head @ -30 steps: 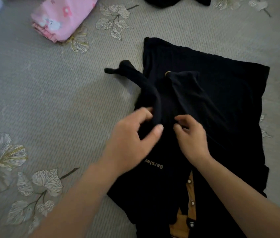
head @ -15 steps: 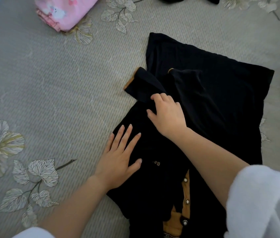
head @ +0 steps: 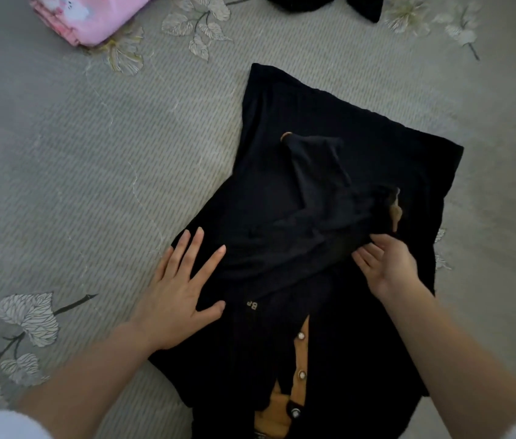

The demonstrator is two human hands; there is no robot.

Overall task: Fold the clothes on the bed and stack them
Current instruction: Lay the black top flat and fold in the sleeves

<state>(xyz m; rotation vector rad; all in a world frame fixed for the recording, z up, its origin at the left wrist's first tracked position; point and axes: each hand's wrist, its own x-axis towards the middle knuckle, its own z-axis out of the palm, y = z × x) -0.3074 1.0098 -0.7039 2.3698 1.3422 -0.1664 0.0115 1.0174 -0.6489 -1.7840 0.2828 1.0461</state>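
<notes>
While my left hand (head: 180, 293) lies flat and spread on the black top (head: 298, 122) on the bed (head: 60, 153), my right hand (head: 389, 267) pinches its sleeve (head: 323, 226), which is folded across the chest. Only the gold letters "Ba" (head: 252, 304) can be read, just above the mustard button placket (head: 301, 359). A folded pink garment (head: 92, 17) lies far off to the left.

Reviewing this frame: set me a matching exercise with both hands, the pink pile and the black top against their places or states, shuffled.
1 left hand
2 right hand
3 pink folded pile
4 black top

a far left on the bed
b pinches the sleeve
c lies flat on the black top, fingers spread
d spread out mid-bed

Pairs: 1-c, 2-b, 3-a, 4-d
</notes>
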